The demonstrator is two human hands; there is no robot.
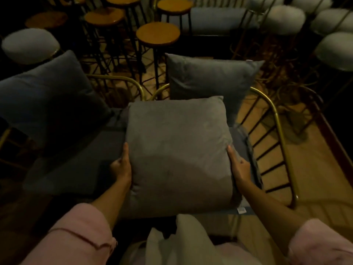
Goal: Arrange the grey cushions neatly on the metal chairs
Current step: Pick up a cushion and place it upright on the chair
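We grip a grey cushion (178, 150) by its two side edges, our left hand (122, 166) clamped on its left edge with the thumb lying along the top face, our right hand (238, 166) clamped on its right edge in the same way, the hands well apart with the cushion between them. It sits flat over the dark seat pad (80, 169) of a metal chair (275, 119) whose brass-coloured frame curves around the right side with dark bars below the rail; whether the cushion rests fully on the pad or is held just above it we cannot tell. Behind it a second grey cushion (210, 77) stands upright against the chair's back, its lower edge hidden by the one we hold. To the left a darker cushion (47, 96) leans in the neighbouring chair (131, 84). Beyond the chairs stand round wooden stools (158, 33) on thin black legs, and pale padded stools (336, 50) crowd the right and upper corners. Pink sleeves (80, 232) cover our upper arms, and the room is dim.
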